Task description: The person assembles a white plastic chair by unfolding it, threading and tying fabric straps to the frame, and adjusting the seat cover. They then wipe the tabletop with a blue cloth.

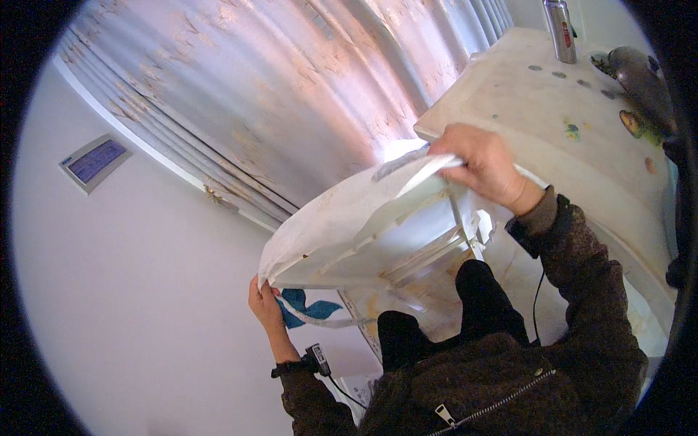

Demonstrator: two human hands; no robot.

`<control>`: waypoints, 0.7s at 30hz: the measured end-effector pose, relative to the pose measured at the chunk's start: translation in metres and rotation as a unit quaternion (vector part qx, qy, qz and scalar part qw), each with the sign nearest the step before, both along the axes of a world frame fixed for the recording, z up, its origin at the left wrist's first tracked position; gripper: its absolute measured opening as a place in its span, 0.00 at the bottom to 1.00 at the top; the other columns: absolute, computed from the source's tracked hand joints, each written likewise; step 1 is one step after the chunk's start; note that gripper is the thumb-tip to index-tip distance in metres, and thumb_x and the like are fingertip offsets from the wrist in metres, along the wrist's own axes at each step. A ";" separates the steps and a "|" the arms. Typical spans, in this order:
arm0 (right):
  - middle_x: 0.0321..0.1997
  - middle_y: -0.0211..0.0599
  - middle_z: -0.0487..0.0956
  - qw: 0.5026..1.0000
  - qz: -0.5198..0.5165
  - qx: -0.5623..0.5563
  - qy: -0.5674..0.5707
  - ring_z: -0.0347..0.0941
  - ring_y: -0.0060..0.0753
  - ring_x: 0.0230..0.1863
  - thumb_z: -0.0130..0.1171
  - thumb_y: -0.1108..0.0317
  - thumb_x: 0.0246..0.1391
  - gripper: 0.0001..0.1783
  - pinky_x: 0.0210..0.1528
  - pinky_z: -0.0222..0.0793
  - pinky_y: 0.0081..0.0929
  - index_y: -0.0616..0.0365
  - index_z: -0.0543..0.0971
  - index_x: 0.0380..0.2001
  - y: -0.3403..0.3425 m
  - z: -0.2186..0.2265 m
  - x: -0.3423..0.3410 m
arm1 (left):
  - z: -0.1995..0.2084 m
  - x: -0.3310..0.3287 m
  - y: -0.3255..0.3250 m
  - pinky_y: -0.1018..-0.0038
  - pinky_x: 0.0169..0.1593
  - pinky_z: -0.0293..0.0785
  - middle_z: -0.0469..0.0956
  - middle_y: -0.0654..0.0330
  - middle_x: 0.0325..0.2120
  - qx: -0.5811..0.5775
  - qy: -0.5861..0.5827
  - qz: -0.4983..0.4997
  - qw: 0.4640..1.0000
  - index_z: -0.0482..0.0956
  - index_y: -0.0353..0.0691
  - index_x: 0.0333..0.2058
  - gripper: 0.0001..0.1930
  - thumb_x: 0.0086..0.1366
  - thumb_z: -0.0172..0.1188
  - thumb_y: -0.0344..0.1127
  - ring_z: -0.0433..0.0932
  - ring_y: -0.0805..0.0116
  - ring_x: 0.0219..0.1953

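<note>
A large white sheet-like cover (342, 207) curves over the edge of a tilted pale frame or panel (320, 272); I cannot tell what piece of furniture this is. My right hand (480, 163) is closed around its upper right edge, thumb beneath and fingers over the top. At the lower left corner, my left hand (267, 304) grips the cover's edge, its fingers partly hidden behind it. A small brown mark shows on the white surface. Pale slats and a leg-like bar (471, 236) are visible below the cover, between it and my knees.
A pale table (523, 102) at the right carries a steel bottle (560, 30) and a dark rounded object (643, 83). Patterned curtains (276, 87) hang ahead. A framed panel (96, 163) is on the left wall; a teal piece (309, 311) lies beyond my left hand.
</note>
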State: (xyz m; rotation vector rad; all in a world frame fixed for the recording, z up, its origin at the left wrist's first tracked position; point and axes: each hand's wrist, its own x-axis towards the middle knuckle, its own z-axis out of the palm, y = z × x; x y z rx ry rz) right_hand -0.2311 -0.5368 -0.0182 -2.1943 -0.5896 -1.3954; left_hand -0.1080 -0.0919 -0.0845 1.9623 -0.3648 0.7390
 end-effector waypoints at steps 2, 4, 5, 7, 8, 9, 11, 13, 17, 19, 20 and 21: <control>0.27 0.33 0.71 0.999 -0.024 -0.045 0.000 0.69 0.40 0.31 0.63 0.64 0.35 0.14 0.32 0.66 0.34 0.52 0.74 0.29 0.008 -0.002 -0.005 | -0.013 -0.007 0.007 0.82 0.24 0.61 0.68 0.66 0.16 -0.012 -0.001 0.010 1.000 0.73 0.34 0.33 0.08 0.64 0.46 0.31 0.64 0.79 0.19; 0.26 0.32 0.71 0.997 -0.019 -0.070 -0.014 0.68 0.40 0.30 0.63 0.67 0.32 0.15 0.32 0.66 0.32 0.52 0.75 0.29 0.018 -0.002 -0.007 | -0.030 -0.008 0.009 0.82 0.23 0.59 0.66 0.66 0.14 -0.037 -0.002 0.022 0.999 0.72 0.35 0.28 0.09 0.65 0.46 0.32 0.63 0.79 0.18; 0.25 0.32 0.70 0.996 -0.023 -0.084 -0.011 0.68 0.41 0.29 0.63 0.68 0.31 0.15 0.32 0.65 0.32 0.52 0.76 0.30 0.022 -0.002 -0.006 | -0.038 -0.006 0.009 0.82 0.23 0.59 0.66 0.66 0.14 -0.053 -0.009 0.021 0.998 0.72 0.35 0.28 0.10 0.65 0.46 0.33 0.63 0.79 0.18; 0.30 0.33 0.71 0.995 -0.055 -0.081 -0.029 0.68 0.40 0.34 0.63 0.71 0.30 0.18 0.35 0.65 0.30 0.53 0.76 0.32 0.029 -0.003 -0.004 | -0.056 -0.004 0.005 0.81 0.22 0.59 0.66 0.66 0.14 -0.062 0.009 0.044 0.997 0.72 0.35 0.28 0.10 0.65 0.46 0.33 0.63 0.79 0.18; 0.31 0.34 0.71 0.993 -0.081 -0.080 -0.034 0.68 0.40 0.34 0.62 0.70 0.31 0.18 0.36 0.66 0.30 0.54 0.76 0.33 0.034 0.000 0.000 | -0.060 -0.001 0.006 0.81 0.22 0.59 0.66 0.66 0.14 -0.091 0.013 0.030 0.995 0.71 0.35 0.27 0.10 0.65 0.46 0.33 0.63 0.79 0.18; 0.32 0.35 0.71 0.992 -0.108 -0.068 -0.016 0.68 0.40 0.35 0.62 0.70 0.32 0.18 0.36 0.66 0.30 0.54 0.75 0.34 0.035 0.000 0.004 | -0.066 -0.001 0.003 0.81 0.22 0.59 0.67 0.66 0.14 -0.111 0.027 0.024 0.993 0.71 0.35 0.27 0.10 0.65 0.46 0.33 0.63 0.79 0.18; 0.35 0.35 0.72 0.997 -0.069 -0.030 0.005 0.69 0.39 0.38 0.62 0.75 0.31 0.19 0.40 0.66 0.27 0.56 0.77 0.34 0.041 0.000 0.006 | -0.075 -0.002 -0.006 0.81 0.22 0.59 0.67 0.65 0.15 -0.118 0.033 0.022 0.992 0.70 0.35 0.25 0.11 0.65 0.47 0.34 0.63 0.79 0.18; 0.36 0.34 0.72 0.998 -0.056 -0.010 0.006 0.70 0.37 0.39 0.61 0.77 0.31 0.19 0.41 0.66 0.26 0.57 0.78 0.35 0.045 -0.001 0.006 | -0.079 -0.006 -0.015 0.81 0.22 0.58 0.67 0.65 0.15 -0.097 0.020 0.038 0.994 0.70 0.35 0.24 0.11 0.65 0.47 0.34 0.63 0.79 0.19; 0.37 0.35 0.72 0.993 -0.058 0.096 0.029 0.69 0.31 0.41 0.60 0.79 0.33 0.19 0.42 0.65 0.21 0.57 0.78 0.36 0.027 -0.007 0.006 | -0.067 -0.007 -0.029 0.84 0.23 0.60 0.70 0.65 0.18 -0.272 0.041 -0.035 0.961 0.70 0.35 0.29 0.09 0.65 0.46 0.33 0.64 0.80 0.19; 0.37 0.34 0.72 0.990 -0.077 0.118 -0.008 0.69 0.30 0.41 0.58 0.80 0.35 0.19 0.43 0.64 0.20 0.58 0.78 0.36 0.014 -0.012 0.010 | -0.054 -0.014 -0.028 0.84 0.24 0.61 0.70 0.64 0.20 -0.252 0.015 -0.035 0.967 0.71 0.34 0.35 0.09 0.65 0.45 0.33 0.65 0.80 0.20; 0.37 0.34 0.72 0.988 -0.090 0.121 -0.027 0.69 0.29 0.41 0.57 0.81 0.35 0.19 0.43 0.64 0.20 0.58 0.78 0.36 0.002 -0.012 0.010 | -0.049 -0.018 -0.030 0.84 0.24 0.61 0.71 0.64 0.20 -0.248 -0.004 -0.037 0.968 0.72 0.33 0.38 0.10 0.66 0.44 0.32 0.66 0.80 0.21; 0.37 0.34 0.73 0.986 -0.101 0.129 -0.039 0.69 0.29 0.41 0.56 0.81 0.36 0.18 0.43 0.64 0.20 0.58 0.78 0.36 -0.007 -0.013 0.010 | -0.045 -0.018 -0.031 0.84 0.24 0.61 0.71 0.64 0.21 -0.220 -0.013 -0.029 0.975 0.71 0.33 0.41 0.11 0.66 0.44 0.32 0.66 0.80 0.21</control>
